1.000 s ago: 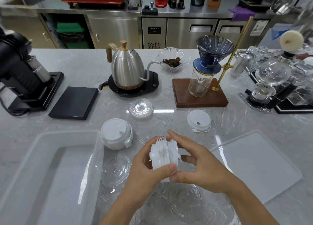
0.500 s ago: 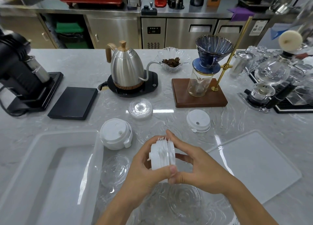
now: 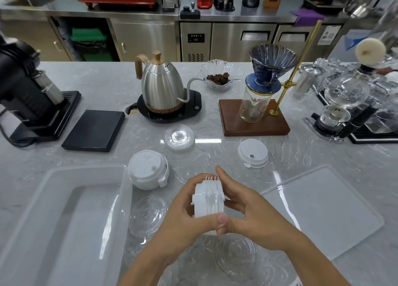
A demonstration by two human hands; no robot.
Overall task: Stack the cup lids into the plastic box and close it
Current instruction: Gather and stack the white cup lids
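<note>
Beside plastic box (image 3: 64,210): white lids (image 3: 148,169).

Bright overhead light glares off the countertop (image 3: 206,140); edges bend, perhaps slightly blurred

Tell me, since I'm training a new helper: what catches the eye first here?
Front and centre, the left hand and right hand press a sideways stack of white plastic cup lids between them. Left of them sits the open translucent plastic box; behind stands a steel gooseneck kettle.
</note>
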